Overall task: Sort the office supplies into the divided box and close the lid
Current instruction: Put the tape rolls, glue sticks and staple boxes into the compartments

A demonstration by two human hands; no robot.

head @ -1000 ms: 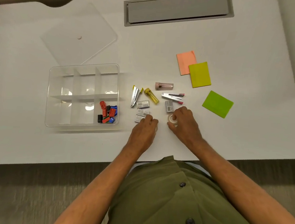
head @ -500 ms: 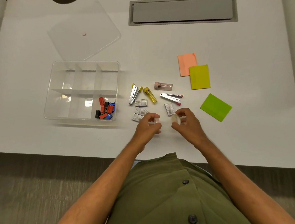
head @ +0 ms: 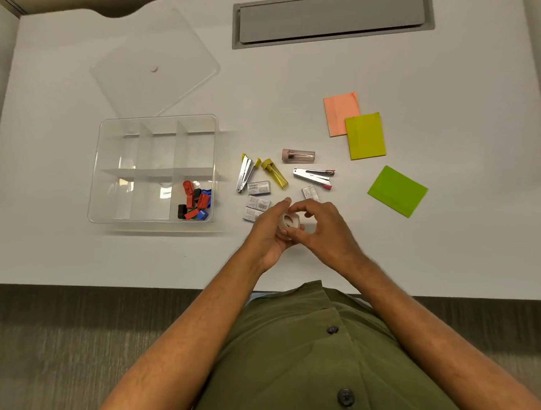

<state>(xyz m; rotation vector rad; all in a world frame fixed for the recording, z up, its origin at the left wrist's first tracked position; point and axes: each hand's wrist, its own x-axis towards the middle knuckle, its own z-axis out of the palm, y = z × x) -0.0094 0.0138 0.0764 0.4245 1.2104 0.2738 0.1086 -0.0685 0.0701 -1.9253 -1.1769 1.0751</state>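
Both hands meet just in front of the person, above the desk (head: 65,247). The left hand (head: 269,229) is curled around a small tape roll (head: 290,222). The right hand (head: 322,231) has bent fingers touching the same roll from the other side. I cannot tell if there are two rolls stacked there.

To do this step well, I think one hand should take the roll in a firm pinch and carry it to an empty slot, then drop it low so it does not bounce.

The box (head: 151,224) sits to the left of the roll, well apart. Its near right slot holds colored clips (head: 195,200). The lid (head: 155,66) lies behind the box.
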